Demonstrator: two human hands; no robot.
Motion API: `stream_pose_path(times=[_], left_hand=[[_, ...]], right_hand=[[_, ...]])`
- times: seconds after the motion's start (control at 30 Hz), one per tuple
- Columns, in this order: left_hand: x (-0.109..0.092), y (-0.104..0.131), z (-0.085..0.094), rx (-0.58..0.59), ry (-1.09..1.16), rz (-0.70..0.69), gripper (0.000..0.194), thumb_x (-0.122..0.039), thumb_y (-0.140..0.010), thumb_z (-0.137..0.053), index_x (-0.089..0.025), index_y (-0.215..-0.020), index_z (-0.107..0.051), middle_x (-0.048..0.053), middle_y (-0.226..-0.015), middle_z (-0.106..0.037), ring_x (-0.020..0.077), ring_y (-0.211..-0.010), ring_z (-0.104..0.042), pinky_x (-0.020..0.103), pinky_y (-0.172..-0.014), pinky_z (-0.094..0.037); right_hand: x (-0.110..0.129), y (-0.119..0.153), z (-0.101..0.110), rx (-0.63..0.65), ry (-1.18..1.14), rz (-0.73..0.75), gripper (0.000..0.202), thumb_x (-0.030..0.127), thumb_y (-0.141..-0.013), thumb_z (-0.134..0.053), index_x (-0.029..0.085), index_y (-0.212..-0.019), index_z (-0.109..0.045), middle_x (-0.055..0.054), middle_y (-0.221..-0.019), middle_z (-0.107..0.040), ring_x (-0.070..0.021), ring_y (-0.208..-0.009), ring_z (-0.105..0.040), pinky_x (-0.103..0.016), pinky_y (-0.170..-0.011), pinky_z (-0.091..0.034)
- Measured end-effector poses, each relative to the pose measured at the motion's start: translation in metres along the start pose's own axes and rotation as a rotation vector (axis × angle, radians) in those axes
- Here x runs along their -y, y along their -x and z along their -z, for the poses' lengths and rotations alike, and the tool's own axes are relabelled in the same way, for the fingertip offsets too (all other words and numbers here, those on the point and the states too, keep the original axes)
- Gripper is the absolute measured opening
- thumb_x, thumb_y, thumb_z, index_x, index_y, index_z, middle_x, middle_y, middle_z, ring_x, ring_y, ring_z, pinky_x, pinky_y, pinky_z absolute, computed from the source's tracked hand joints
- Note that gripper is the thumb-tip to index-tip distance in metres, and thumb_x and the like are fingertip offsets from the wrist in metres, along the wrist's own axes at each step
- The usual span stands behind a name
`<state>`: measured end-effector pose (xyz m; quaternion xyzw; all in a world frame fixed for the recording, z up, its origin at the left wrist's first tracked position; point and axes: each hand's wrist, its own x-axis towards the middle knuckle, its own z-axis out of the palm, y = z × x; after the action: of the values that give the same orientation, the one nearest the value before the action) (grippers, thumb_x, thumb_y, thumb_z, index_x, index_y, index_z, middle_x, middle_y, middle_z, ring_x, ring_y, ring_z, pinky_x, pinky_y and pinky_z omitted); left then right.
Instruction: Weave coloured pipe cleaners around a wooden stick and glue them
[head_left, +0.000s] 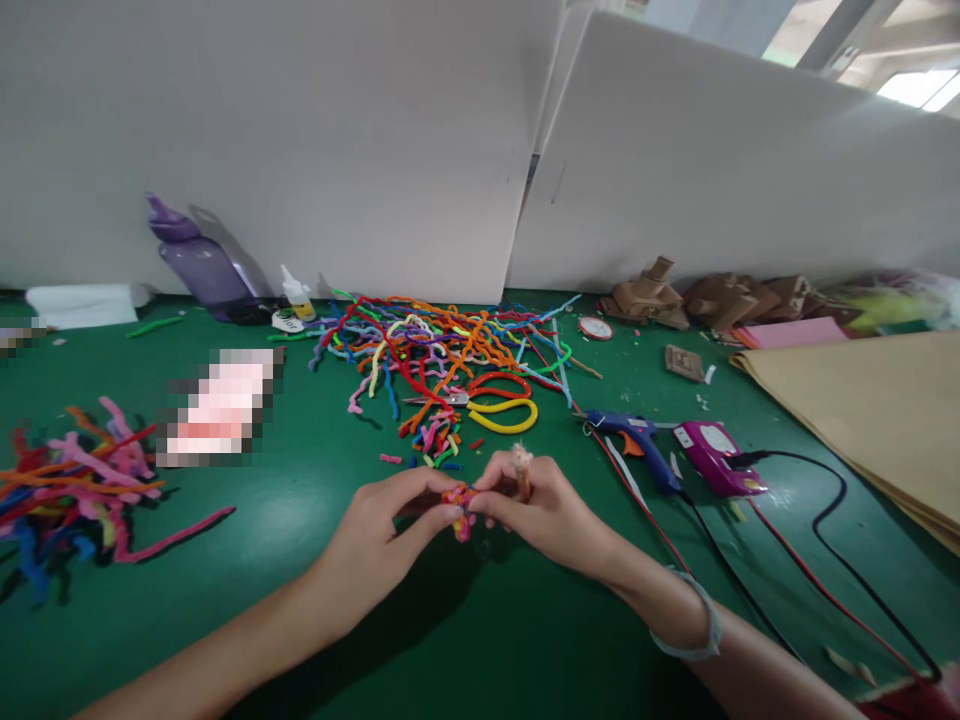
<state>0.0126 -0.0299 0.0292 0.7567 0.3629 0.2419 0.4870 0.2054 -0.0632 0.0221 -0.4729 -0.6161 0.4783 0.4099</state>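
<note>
Between my two hands, above the green table, is a small bundle of pipe cleaner pieces [462, 512] in orange, pink, yellow and blue. My left hand [401, 515] pinches its left side between thumb and fingers. From the other side my right hand [536, 505] grips it with thumb and forefinger. A thin brownish stick-like thing with a frayed pale tip [521, 462] also pokes up from the right hand's fingers. Just beyond the hands lie short cut pipe cleaner pieces [435, 438] and scissors [502, 402] with one red and one yellow handle.
A tangled heap of long pipe cleaners [450, 335] lies at the back, another pile [82, 480] at left. A blue glue gun [637, 445] with cables and a magenta device [718, 458] sit right. A purple bottle [202, 265] and small glue bottle [297, 295] stand by the partition.
</note>
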Motion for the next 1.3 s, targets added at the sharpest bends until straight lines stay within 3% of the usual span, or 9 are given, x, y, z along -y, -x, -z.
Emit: stream_pose_path(times=[0.33, 0.53, 0.67, 0.9, 1.03, 1.17, 1.3], left_hand=[[0.006, -0.001, -0.003, 0.078, -0.004, -0.015, 0.021, -0.029, -0.090, -0.051, -0.019, -0.078, -0.064, -0.002, -0.073, -0.068, 0.0133, -0.072, -0.062, 0.020, -0.069, -0.043], [0.006, -0.003, -0.005, 0.092, -0.149, -0.092, 0.017, -0.030, -0.088, -0.056, -0.020, -0.078, -0.066, -0.001, -0.082, -0.067, 0.0148, -0.080, -0.059, 0.022, -0.074, -0.041], [0.010, -0.004, -0.007, 0.142, -0.211, -0.007, 0.017, -0.033, -0.084, -0.060, -0.020, -0.076, -0.067, 0.000, -0.075, -0.065, 0.0166, -0.075, -0.058, 0.024, -0.068, -0.040], [0.017, -0.007, -0.006, 0.141, 0.273, 0.173, 0.021, -0.035, -0.082, -0.061, -0.016, -0.075, -0.062, 0.002, -0.077, -0.067, 0.0150, -0.070, -0.059, 0.024, -0.065, -0.045], [0.007, -0.008, -0.003, 0.051, 0.380, 0.206, 0.020, -0.032, -0.081, -0.062, -0.015, -0.070, -0.061, 0.001, -0.071, -0.066, 0.0131, -0.068, -0.057, 0.022, -0.065, -0.043], [0.003, -0.005, -0.003, -0.049, 0.424, 0.222, 0.019, -0.030, -0.077, -0.066, -0.015, -0.065, -0.061, -0.001, -0.066, -0.063, 0.0125, -0.067, -0.055, 0.022, -0.066, -0.041], [0.004, -0.004, -0.003, -0.032, 0.543, 0.288, 0.017, -0.028, -0.076, -0.067, -0.015, -0.066, -0.063, 0.000, -0.069, -0.064, 0.0127, -0.069, -0.056, 0.022, -0.065, -0.044]], right_hand=[[0.000, 0.005, 0.002, 0.087, 0.280, 0.152, 0.009, 0.014, -0.083, -0.057, 0.014, -0.075, -0.061, 0.004, -0.062, -0.054, -0.0061, -0.055, -0.044, -0.016, -0.052, -0.031], [0.006, 0.001, 0.013, 0.230, 0.392, 0.094, 0.011, 0.013, -0.085, -0.054, 0.015, -0.075, -0.060, 0.003, -0.065, -0.057, -0.0077, -0.058, -0.047, -0.018, -0.055, -0.032], [0.008, 0.001, 0.013, 0.298, 0.423, 0.023, 0.011, 0.016, -0.085, -0.055, 0.016, -0.075, -0.060, 0.003, -0.066, -0.060, -0.0089, -0.059, -0.049, -0.019, -0.055, -0.032], [0.010, -0.003, 0.017, 0.217, 0.292, -0.089, 0.023, 0.026, -0.093, -0.044, 0.016, -0.082, -0.062, 0.001, -0.073, -0.063, -0.0088, -0.060, -0.051, -0.020, -0.056, -0.036], [0.013, -0.004, 0.023, 0.145, 0.383, 0.038, 0.016, 0.030, -0.086, -0.058, 0.017, -0.092, -0.065, 0.001, -0.075, -0.061, -0.0094, -0.060, -0.049, -0.021, -0.056, -0.036], [0.009, -0.001, 0.016, 0.179, 0.381, 0.219, 0.049, 0.031, -0.072, -0.075, 0.023, -0.117, -0.059, -0.004, -0.099, -0.065, -0.0167, -0.087, -0.058, -0.026, -0.077, -0.044], [-0.001, 0.000, 0.010, 0.135, 0.349, 0.277, 0.045, 0.024, -0.077, -0.070, 0.022, -0.120, -0.059, -0.005, -0.098, -0.066, -0.0160, -0.086, -0.060, -0.025, -0.077, -0.046]])
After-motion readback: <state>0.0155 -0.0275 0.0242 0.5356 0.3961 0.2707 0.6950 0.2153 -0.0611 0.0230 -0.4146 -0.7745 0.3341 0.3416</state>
